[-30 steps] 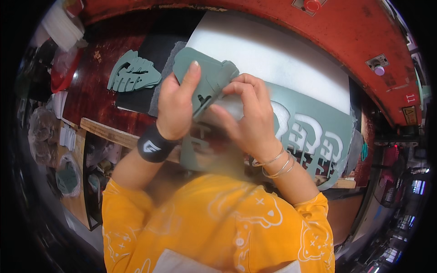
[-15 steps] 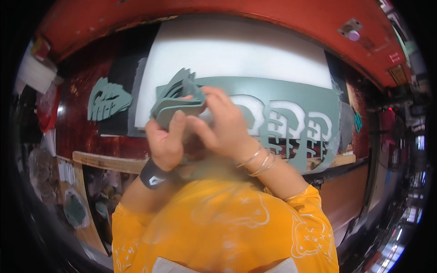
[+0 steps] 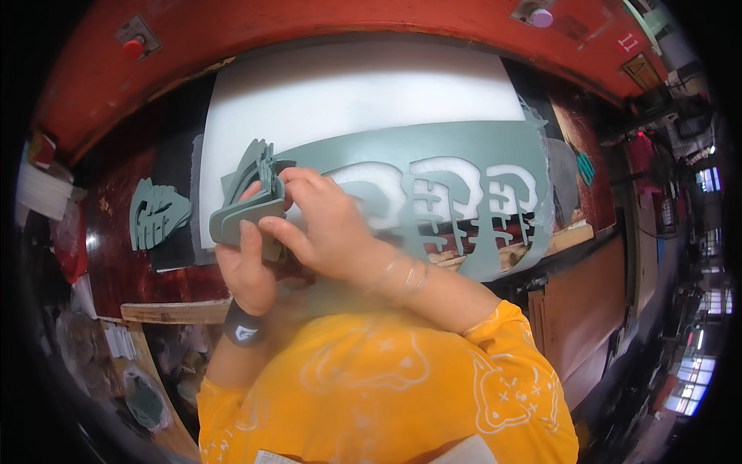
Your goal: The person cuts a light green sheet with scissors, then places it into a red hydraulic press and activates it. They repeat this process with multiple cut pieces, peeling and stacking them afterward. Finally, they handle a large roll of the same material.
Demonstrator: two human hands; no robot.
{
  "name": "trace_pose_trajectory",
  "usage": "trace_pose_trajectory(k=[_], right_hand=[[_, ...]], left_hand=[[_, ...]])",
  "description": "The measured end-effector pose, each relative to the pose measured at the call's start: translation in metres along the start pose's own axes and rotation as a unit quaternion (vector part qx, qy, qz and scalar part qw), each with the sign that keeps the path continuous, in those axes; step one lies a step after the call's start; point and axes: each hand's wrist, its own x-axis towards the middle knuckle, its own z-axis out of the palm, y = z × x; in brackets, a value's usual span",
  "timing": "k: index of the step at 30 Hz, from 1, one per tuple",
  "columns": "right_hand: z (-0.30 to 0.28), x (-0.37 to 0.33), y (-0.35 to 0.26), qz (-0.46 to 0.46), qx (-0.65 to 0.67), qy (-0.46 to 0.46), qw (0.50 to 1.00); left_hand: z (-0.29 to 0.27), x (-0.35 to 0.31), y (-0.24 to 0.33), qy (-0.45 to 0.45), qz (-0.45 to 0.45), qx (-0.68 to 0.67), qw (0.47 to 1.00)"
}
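Between my two hands is a bunch of grey-green cut-out pieces (image 3: pixel 259 207), stacked and curved, with slotted ends pointing up. My left hand (image 3: pixel 249 271) grips the stack from below, its thumb on the front piece. At the stack's right edge my right hand (image 3: pixel 328 228) pinches the pieces with thumb and fingers. Beyond and to the right lies a grey-green sheet (image 3: pixel 371 143) with several curved, slotted shapes cut out of it. Another small pile of the same cut-outs (image 3: pixel 160 215) lies on the left.
A white board (image 3: pixel 371 81) lies under the sheet. Behind it runs a red machine beam (image 3: pixel 309 19) with a red button (image 3: pixel 134 49). A wooden strip (image 3: pixel 178 312) edges the table in front. Green cord loops (image 3: pixel 585 168) lie at the right.
The view has shifted, so the table and sheet sit differently in it. Both hands still hold the stack, which is tilted a little differently now.
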Motion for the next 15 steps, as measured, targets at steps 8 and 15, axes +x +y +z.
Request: trace_pose_trajectory(k=[8, 15], right_hand=[[0.007, -0.003, 0.011, -0.075, -0.083, 0.045, 0.993], [-0.005, -0.005, 0.001, 0.002, -0.059, -0.006, 0.998]], left_hand=[[-0.002, 0.002, -0.009, 0.017, 0.023, 0.085, 0.996], [-0.001, 0.000, -0.003, 0.016, 0.031, 0.105, 0.994]])
